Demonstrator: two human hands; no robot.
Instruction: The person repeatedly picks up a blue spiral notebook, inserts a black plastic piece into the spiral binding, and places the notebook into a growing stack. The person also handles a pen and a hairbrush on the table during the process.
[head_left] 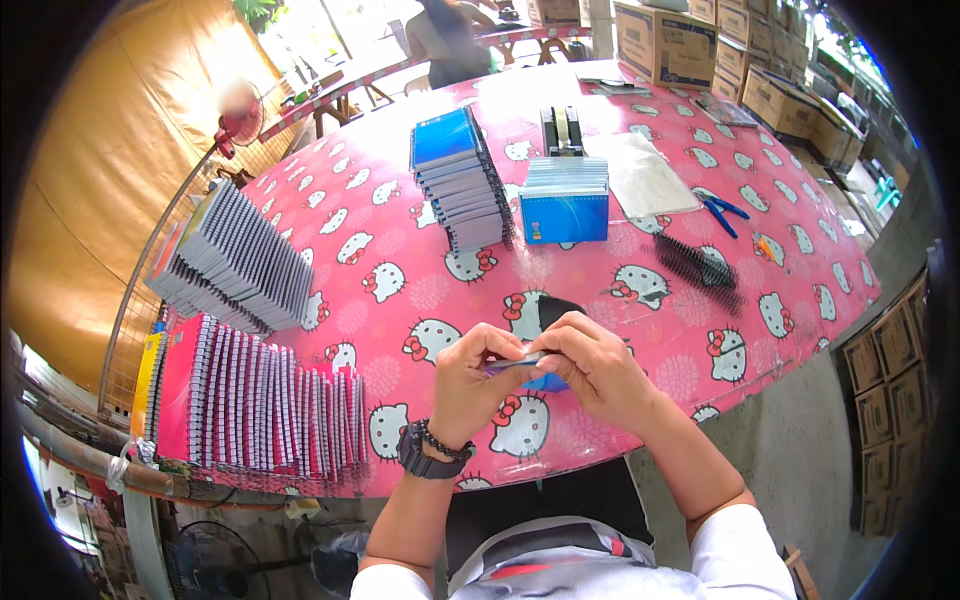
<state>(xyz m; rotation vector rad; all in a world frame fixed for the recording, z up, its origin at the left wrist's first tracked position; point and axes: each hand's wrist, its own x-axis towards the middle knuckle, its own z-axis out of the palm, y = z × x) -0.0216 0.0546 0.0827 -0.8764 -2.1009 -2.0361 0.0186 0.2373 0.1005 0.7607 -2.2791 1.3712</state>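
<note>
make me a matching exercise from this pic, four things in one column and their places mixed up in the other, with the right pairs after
Things
1. blue object
2. pink-covered spiral notebooks
3. tape dispenser
4. black coils

Places
A. just beyond the right-hand blue notebook stack
B. held between the left hand and the right hand
C. on the table, to the right of and beyond the hands
D. at the table's near left edge

Right pairs: 1-B, 2-D, 3-A, 4-C
</note>
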